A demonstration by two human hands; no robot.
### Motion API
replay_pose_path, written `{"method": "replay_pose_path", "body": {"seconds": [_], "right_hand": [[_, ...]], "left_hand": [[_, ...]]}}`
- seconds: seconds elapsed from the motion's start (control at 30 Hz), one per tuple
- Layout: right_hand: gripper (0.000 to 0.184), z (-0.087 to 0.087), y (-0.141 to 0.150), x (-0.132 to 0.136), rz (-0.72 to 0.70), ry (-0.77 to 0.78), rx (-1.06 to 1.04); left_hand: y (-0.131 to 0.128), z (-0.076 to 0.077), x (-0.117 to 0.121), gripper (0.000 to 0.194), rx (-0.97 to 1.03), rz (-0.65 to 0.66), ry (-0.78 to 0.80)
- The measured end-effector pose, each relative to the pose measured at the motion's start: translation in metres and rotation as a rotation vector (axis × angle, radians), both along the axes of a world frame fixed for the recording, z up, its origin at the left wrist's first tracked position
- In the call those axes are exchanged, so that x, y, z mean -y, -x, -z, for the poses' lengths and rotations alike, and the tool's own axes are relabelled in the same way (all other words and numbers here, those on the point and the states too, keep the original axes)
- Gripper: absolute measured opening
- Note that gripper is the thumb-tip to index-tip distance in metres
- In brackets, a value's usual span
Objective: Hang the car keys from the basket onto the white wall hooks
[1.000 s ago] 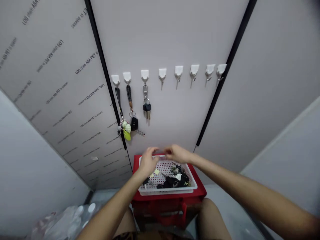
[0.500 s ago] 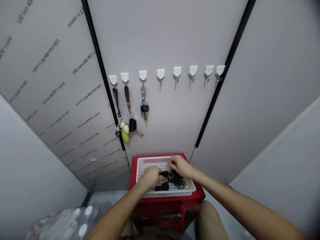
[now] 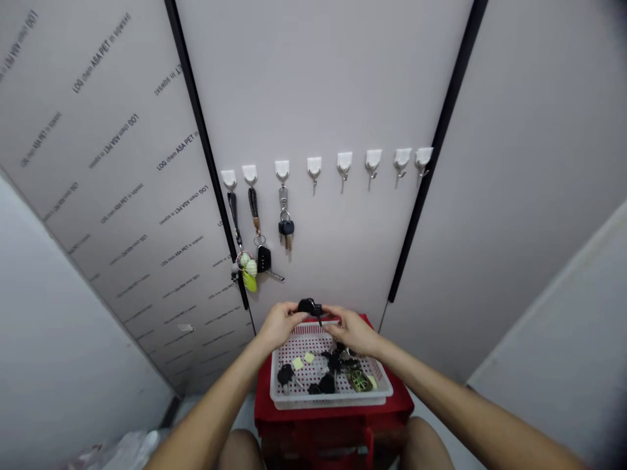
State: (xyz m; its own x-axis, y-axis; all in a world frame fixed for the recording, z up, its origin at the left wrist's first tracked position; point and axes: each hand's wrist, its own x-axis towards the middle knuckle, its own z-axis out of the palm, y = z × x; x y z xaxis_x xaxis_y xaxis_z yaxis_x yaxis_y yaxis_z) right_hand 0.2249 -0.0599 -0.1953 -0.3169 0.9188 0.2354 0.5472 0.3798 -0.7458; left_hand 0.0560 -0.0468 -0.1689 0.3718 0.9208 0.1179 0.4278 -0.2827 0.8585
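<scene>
Between both hands, just above the back edge of the basket, is a black key (image 3: 309, 307); its exact form is hard to make out. My left hand (image 3: 280, 324) pinches its left side with thumb and fingers. From the right, my right hand (image 3: 351, 329) grips its other end. Beneath them stands the white perforated basket (image 3: 284, 398), holding a black-headed key (image 3: 285, 374), more black keys (image 3: 323, 385), a round gold-green ornament (image 3: 360, 380) and small yellow paper pieces (image 3: 298, 363).
White adhesive hooks (image 3: 344, 160) run in a row along the wall. Keys on the third hook (image 3: 287, 228), a black car key (image 3: 264, 258) and a key ring with a yellow-green charm (image 3: 249, 281) hang at left. A red box (image 3: 267, 412) supports the basket. Plastic-wrapped bottles (image 3: 127, 450) lie lower left.
Both hands have risen from inside the basket to above its back edge, now with the black key between them. More of the basket's contents show. The view has tilted slightly upward.
</scene>
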Motion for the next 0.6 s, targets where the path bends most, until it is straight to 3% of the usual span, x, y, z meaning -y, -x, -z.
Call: {"method": "replay_pose_path", "body": {"seconds": [0.17, 0.3, 0.4, 0.6], "right_hand": [[0.030, -0.020, 0.019, 0.000, -0.078, 0.079, -0.235], [0.031, -0.029, 0.024, -0.001, -0.050, 0.118, -0.301], [0.035, -0.033, 0.026, -0.002, 0.030, 0.027, -0.271], [0.012, -0.043, 0.027, -0.004, 0.171, -0.329, -0.088]], "left_hand": [[0.001, -0.007, 0.000, 0.022, 0.056, 0.036, 0.005], [0.003, -0.011, -0.001, 0.022, 0.105, -0.043, 0.024], [0.000, -0.014, 0.000, 0.020, 0.151, -0.064, 0.041], [-0.004, -0.019, 0.001, 0.018, 0.181, -0.058, 0.007]]}}
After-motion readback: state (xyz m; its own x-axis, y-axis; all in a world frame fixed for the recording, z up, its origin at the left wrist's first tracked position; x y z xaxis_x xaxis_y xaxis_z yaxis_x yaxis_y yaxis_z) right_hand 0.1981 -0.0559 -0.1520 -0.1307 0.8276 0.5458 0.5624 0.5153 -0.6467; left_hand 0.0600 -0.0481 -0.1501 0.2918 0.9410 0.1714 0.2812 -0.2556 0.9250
